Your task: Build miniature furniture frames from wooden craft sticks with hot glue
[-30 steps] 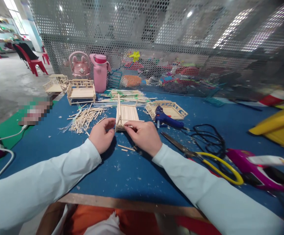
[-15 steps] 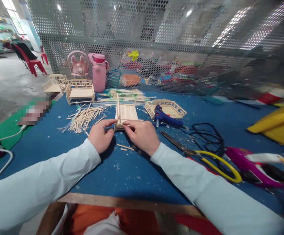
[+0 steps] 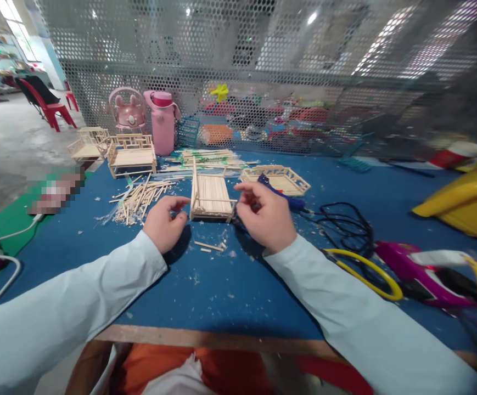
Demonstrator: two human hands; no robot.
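Note:
A small stick-built bench or bed (image 3: 212,189), with a slatted top and a raised rail on its left side, stands on the blue tabletop. A thin stick runs across its front. At its left front corner is my left hand (image 3: 164,222), thumb and forefinger apart; whether a fingertip touches the post I cannot tell. My right hand (image 3: 267,216) hovers by the right front corner, fingers curved and apart, nothing visible between them. Short loose sticks (image 3: 208,246) lie in front of the piece. Behind my right hand is a blue glue gun (image 3: 293,203), partly hidden.
Piled sticks (image 3: 145,197) lie left, bundled ones (image 3: 209,159) behind. Similar stick pieces (image 3: 133,156) stand back left; a stick tray-like frame (image 3: 279,180) sits back right. Yellow-handled scissors (image 3: 370,274), black cable (image 3: 347,230) and a purple device (image 3: 417,271) lie right. A pink bottle (image 3: 164,126) stands behind.
My right hand has moved right, from the front left of the stick piece to its right corner, uncovering the front. My left hand stays at the left corner, its fingers slightly withdrawn.

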